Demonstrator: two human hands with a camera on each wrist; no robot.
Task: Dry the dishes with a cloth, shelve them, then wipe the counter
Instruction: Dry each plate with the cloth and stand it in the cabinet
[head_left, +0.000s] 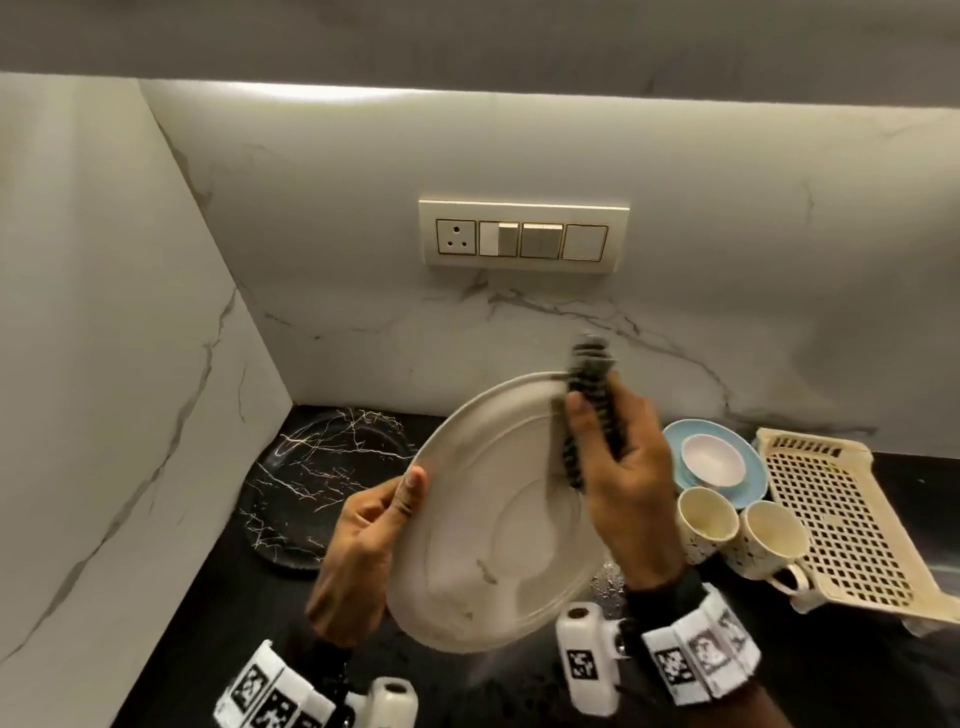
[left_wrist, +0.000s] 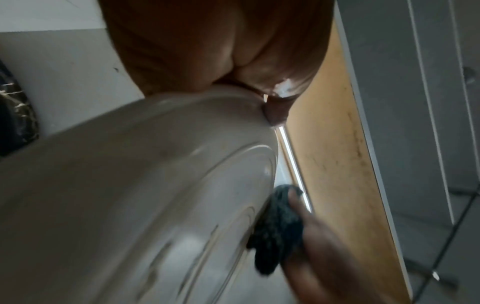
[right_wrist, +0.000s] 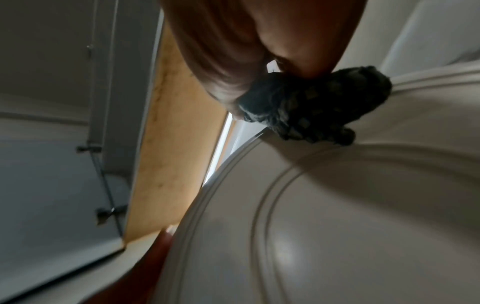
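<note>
A large white plate (head_left: 483, 519) is held tilted above the black counter (head_left: 218, 613). My left hand (head_left: 363, 535) grips its left rim, thumb on the front face. My right hand (head_left: 618, 467) holds a dark checked cloth (head_left: 589, 410) bunched against the plate's upper right rim. In the left wrist view the plate (left_wrist: 130, 195) fills the frame, with the cloth (left_wrist: 278, 226) at its far edge. In the right wrist view the cloth (right_wrist: 311, 111) is pressed on the plate (right_wrist: 337, 216) under my fingers.
A black marbled plate (head_left: 322, 478) lies on the counter at the left corner. To the right sit a blue plate (head_left: 748, 457) with a small white bowl (head_left: 711, 460), two cream mugs (head_left: 706, 519) (head_left: 769, 535), and a cream plastic rack (head_left: 831, 525). A switch panel (head_left: 524, 236) is on the wall.
</note>
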